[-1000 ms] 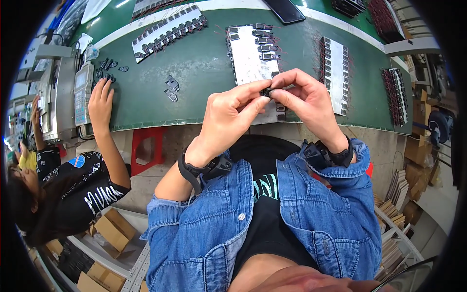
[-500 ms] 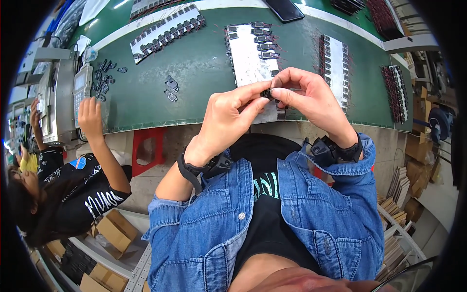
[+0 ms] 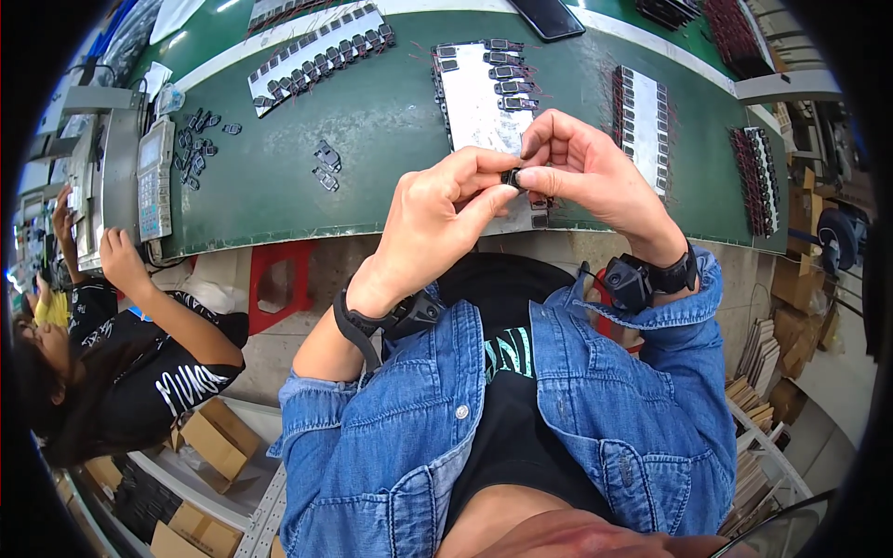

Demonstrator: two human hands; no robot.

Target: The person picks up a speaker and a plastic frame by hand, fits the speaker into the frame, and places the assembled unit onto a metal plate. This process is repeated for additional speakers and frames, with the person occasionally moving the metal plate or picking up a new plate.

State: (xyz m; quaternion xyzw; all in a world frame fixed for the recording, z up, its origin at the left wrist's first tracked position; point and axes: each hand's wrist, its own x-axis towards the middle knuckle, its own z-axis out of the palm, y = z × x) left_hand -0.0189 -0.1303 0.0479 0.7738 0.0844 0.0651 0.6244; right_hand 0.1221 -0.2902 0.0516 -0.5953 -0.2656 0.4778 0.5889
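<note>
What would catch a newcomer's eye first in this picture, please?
Probably the left hand pinching a small black part at upper centre, with the right hand touching it. Just beyond lies a white board edged with dark modules. At far left, a co-worker's hand shows near a grey keypad unit.

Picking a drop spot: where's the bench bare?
Bare bench: between the loose pair and the middle board; between that pair and the pile by the keypad; a strip between the right board and the far-right board. Crowded: around the middle board's near end, where the left hand and right hand meet at a small part.
</note>
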